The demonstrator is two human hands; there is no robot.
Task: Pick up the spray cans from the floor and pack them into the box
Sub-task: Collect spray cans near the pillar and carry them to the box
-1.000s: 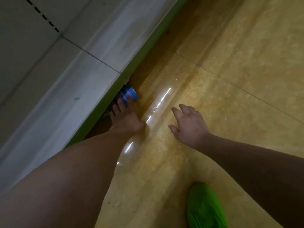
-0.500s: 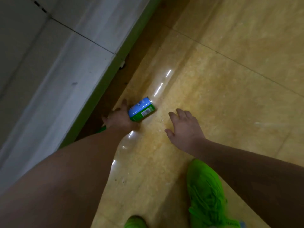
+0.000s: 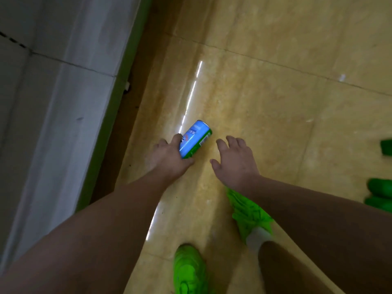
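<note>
A blue and green spray can (image 3: 195,137) is in my left hand (image 3: 168,159), which grips its lower end above the yellow tiled floor, the can's base pointing away from me. My right hand (image 3: 234,161) hovers just right of the can with fingers spread and relaxed, holding nothing. Several green caps of other cans (image 3: 379,192) show at the right edge of the head view. No box is in view.
A grey shelf unit (image 3: 63,102) with a green lower edge (image 3: 125,66) runs along the left, with a dark gap beneath it. My two green shoes (image 3: 248,211) stand on the floor below my arms.
My left hand pulled the can out from under the shelf and lifted it toward the open floor. The view shifted back, bringing both shoes and other cans into sight.
</note>
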